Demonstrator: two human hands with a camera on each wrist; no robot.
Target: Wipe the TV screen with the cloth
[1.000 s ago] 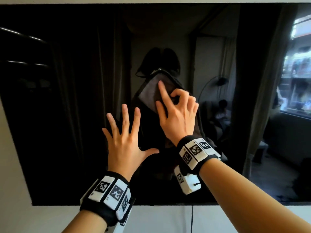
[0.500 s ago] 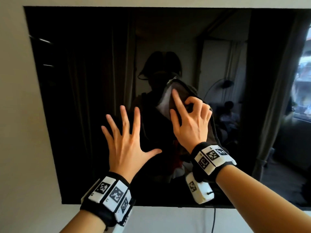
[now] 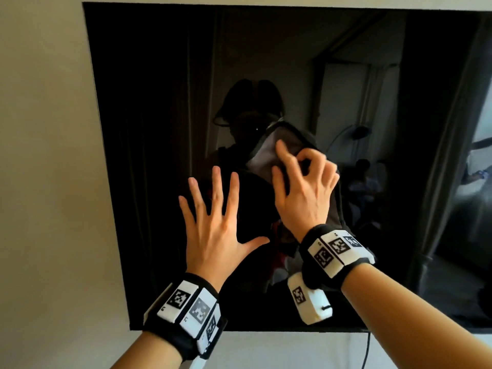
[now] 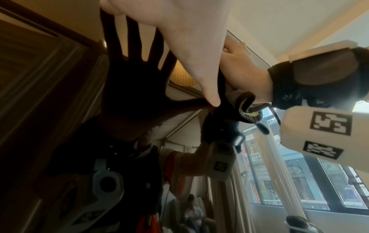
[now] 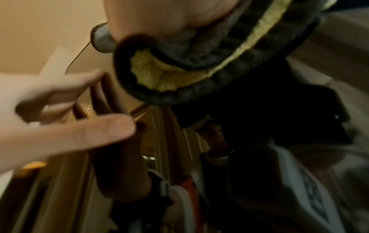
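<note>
Keep right hand (image 3: pixel 303 187) pinching grey cloth (image 3: pixel 262 158) flat on TV screen (image 3: pixel 149 129); left hand (image 3: pixel 215 225) fingers spread, bracing.

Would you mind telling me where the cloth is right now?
In the head view the cloth is pressed against the TV screen near its middle, under the right hand, just up and right of the spread left hand.

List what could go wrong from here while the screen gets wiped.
1. The left hand lies flat, fingers spread, bare on the TV screen; it may leave fresh prints on the glass.
2. The right hand pins the cloth with few fingers while a bunched fold hangs loose; the cloth could slip, or bare fingertips could smear the glass.
</note>
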